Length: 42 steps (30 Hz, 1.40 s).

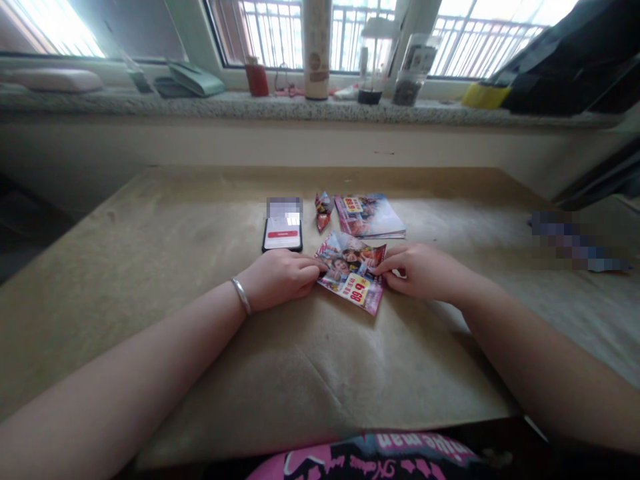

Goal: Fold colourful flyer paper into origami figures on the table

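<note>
One printed sheet [350, 267], bearing a yellow patch [357, 289] with red figures, lies at an angle on the surface [210, 373] and serves as the reference for all positions. Left to right: the left hand [283, 277], with a silver bracelet [241, 296] at the wrist, is at the left edge of the sheet. Its fingers are curled, with the fingertips touching that edge; the thumb is not clearly visible, so whether this hand grips or only presses cannot be told. A phone [283, 227], screen up and lit, lies beyond and to the left of the sheet. A small folded piece [323, 212] lies just beyond the sheet. A stack of similar sheets [375, 217] lies beyond and slightly right of it. The right hand [417, 270] is at the right edge of the sheet, thumb and forefinger drawn together, apparently pinching that edge. A blurred, colourful item [575, 243] lies well to the right of the sheet.
</note>
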Each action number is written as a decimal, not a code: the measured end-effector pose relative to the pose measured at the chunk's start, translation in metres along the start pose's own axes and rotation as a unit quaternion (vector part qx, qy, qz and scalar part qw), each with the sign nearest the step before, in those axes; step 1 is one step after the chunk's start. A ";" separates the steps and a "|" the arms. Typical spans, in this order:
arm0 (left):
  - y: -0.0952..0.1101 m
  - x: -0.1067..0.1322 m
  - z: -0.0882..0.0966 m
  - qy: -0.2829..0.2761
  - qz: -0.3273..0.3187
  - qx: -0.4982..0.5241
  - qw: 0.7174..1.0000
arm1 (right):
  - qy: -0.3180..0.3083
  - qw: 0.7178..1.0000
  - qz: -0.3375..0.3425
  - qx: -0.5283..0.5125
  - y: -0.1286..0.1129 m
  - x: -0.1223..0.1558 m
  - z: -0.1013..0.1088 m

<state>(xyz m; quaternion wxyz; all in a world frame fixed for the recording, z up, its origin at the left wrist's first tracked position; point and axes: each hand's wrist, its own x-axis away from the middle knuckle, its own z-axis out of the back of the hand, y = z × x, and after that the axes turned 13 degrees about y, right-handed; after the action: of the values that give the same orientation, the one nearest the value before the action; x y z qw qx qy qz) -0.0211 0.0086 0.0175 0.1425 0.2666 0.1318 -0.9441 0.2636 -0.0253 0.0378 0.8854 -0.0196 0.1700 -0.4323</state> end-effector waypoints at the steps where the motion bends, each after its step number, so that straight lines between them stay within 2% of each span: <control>1: 0.000 0.000 0.000 -0.002 0.005 -0.004 1.000 | 0.002 1.000 0.004 0.003 0.000 0.001 0.000; 8: 0.001 0.000 0.003 -0.032 0.027 0.002 0.999 | 0.009 0.998 0.031 0.057 0.002 0.004 0.002; 13: 0.000 0.002 0.001 -0.038 0.034 0.001 0.999 | 0.033 0.995 0.091 0.026 0.002 0.002 0.005; 17: 0.000 0.002 0.002 -0.040 0.036 -0.003 0.999 | 0.016 0.992 0.128 -0.001 -0.001 0.001 0.003; 25: 0.000 0.001 0.003 -0.019 0.063 0.022 0.998 | -0.006 0.990 0.118 -0.072 -0.010 0.001 -0.010; 34: -0.002 0.002 0.002 -0.012 0.107 0.055 0.993 | -0.025 0.989 0.129 -0.066 -0.009 -0.001 -0.010; 37: -0.002 0.002 0.002 -0.015 0.118 0.058 0.991 | -0.017 0.989 0.131 -0.067 -0.007 -0.001 -0.012; 42: -0.002 0.002 0.002 -0.025 0.098 0.052 0.994 | 0.024 0.990 0.127 -0.053 -0.003 -0.002 -0.013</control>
<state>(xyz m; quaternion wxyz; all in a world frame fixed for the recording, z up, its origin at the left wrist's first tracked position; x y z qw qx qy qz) -0.0247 0.0091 0.0184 0.2232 0.2614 0.0521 -0.9376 0.2561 -0.0248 0.0270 0.9266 -0.0347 0.2148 -0.3066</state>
